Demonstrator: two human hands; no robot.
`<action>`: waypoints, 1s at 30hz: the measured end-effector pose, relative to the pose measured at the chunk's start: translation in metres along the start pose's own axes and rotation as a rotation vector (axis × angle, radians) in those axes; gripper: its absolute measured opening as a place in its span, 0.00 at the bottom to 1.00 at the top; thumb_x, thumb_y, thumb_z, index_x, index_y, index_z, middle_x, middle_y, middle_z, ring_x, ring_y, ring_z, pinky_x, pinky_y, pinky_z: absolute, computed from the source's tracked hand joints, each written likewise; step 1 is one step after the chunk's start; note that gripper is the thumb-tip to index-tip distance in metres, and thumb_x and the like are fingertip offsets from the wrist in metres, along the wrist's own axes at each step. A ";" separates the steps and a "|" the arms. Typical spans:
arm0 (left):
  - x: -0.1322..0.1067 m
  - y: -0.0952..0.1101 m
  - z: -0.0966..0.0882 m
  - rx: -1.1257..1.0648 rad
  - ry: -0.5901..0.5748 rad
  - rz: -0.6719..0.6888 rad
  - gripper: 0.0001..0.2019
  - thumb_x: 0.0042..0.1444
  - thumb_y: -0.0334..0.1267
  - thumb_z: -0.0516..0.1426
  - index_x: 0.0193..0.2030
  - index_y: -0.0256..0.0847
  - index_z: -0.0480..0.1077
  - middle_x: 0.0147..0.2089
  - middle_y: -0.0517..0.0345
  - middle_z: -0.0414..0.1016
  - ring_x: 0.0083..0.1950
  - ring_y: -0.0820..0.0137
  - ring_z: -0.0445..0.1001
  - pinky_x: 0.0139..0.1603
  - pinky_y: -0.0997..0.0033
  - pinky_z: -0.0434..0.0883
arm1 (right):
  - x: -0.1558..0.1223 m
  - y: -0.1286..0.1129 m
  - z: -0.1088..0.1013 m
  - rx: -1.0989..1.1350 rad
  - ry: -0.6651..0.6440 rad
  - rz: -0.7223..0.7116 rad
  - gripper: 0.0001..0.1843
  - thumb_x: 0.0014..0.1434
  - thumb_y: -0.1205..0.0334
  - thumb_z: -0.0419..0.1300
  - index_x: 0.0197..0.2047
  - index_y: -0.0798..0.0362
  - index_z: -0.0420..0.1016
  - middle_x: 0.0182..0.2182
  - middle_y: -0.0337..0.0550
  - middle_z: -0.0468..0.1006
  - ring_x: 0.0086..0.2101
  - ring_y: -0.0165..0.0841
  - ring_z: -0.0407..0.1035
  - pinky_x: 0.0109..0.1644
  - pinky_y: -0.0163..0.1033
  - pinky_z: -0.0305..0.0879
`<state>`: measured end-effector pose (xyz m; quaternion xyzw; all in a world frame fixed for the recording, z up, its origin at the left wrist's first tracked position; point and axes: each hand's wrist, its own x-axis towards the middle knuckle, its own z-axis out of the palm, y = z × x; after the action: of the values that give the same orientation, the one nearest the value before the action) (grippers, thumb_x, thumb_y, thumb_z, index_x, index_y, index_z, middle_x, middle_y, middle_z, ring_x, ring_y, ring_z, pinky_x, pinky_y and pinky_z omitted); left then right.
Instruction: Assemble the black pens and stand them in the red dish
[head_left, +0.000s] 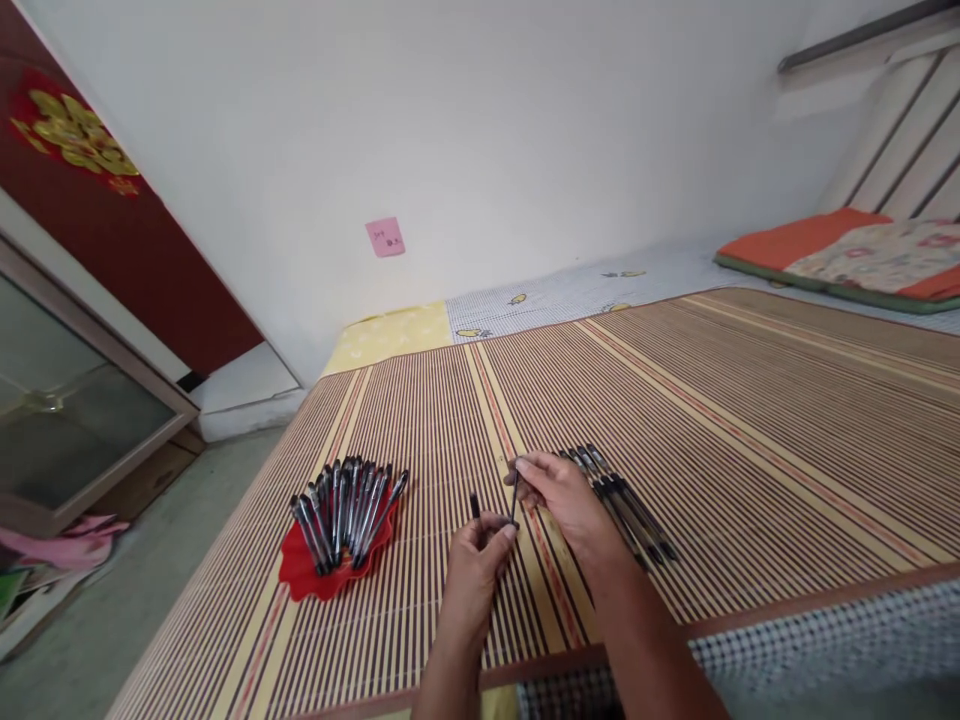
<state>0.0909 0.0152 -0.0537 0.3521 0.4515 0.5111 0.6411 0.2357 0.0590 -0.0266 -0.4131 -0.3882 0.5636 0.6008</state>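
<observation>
My left hand [476, 565] is closed in a pinch around a small dark pen part, with a black cap [475, 505] poking up beside its fingers. My right hand [559, 495] pinches a thin black pen refill [514, 497], held upright between both hands just above the striped bamboo mat [750, 440]. A red dish [300, 570] to the left holds several black pens [349, 510] fanned out. Several more pens [622, 500] lie in a row on the mat, just right of my right hand.
The mat covers a bed with a patterned sheet [540, 305] toward the white wall. An orange-edged cushion [847, 255] lies at the far right. A pink note [385, 237] sticks on the wall. A glass-fronted cabinet [67, 420] stands on the floor at left.
</observation>
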 end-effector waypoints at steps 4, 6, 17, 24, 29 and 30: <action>0.003 0.003 0.002 -0.090 -0.054 -0.046 0.24 0.46 0.56 0.68 0.38 0.34 0.75 0.26 0.61 0.68 0.22 0.79 0.59 0.22 0.79 0.54 | 0.003 -0.004 -0.005 0.091 0.105 -0.042 0.19 0.46 0.48 0.71 0.31 0.55 0.76 0.23 0.38 0.76 0.22 0.26 0.65 0.26 0.33 0.62; 0.005 0.004 0.002 -0.180 -0.066 -0.058 0.30 0.50 0.61 0.64 0.45 0.34 0.75 0.28 0.57 0.71 0.23 0.79 0.60 0.21 0.79 0.53 | 0.004 -0.009 -0.007 0.141 0.184 -0.077 0.19 0.45 0.49 0.72 0.30 0.55 0.76 0.24 0.38 0.76 0.22 0.26 0.65 0.27 0.33 0.63; 0.003 0.005 -0.002 0.063 -0.155 0.013 0.23 0.59 0.54 0.58 0.47 0.32 0.77 0.30 0.53 0.74 0.27 0.74 0.62 0.27 0.75 0.58 | 0.000 -0.026 -0.005 0.350 0.367 -0.250 0.14 0.50 0.55 0.71 0.31 0.53 0.72 0.28 0.37 0.76 0.27 0.27 0.69 0.34 0.35 0.69; 0.001 0.005 -0.002 0.208 -0.181 0.062 0.22 0.62 0.53 0.56 0.50 0.36 0.77 0.28 0.59 0.69 0.27 0.74 0.59 0.29 0.75 0.57 | -0.001 -0.027 -0.007 0.209 0.357 -0.200 0.15 0.51 0.52 0.71 0.34 0.53 0.76 0.28 0.37 0.77 0.27 0.28 0.70 0.32 0.35 0.68; 0.000 0.007 -0.003 0.295 -0.187 0.105 0.20 0.63 0.51 0.55 0.49 0.38 0.78 0.28 0.61 0.68 0.28 0.73 0.61 0.30 0.75 0.59 | 0.001 -0.027 -0.010 0.169 0.368 -0.231 0.14 0.52 0.52 0.70 0.35 0.53 0.76 0.25 0.35 0.76 0.25 0.27 0.70 0.32 0.34 0.68; 0.000 0.008 -0.002 0.326 -0.195 0.130 0.19 0.64 0.50 0.55 0.49 0.39 0.78 0.29 0.60 0.70 0.30 0.72 0.63 0.32 0.75 0.60 | 0.001 -0.027 -0.010 0.161 0.372 -0.243 0.14 0.52 0.53 0.70 0.35 0.53 0.76 0.25 0.35 0.76 0.25 0.27 0.69 0.31 0.34 0.68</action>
<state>0.0859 0.0167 -0.0472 0.5274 0.4404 0.4352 0.5818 0.2551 0.0591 -0.0046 -0.4108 -0.2712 0.4306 0.7564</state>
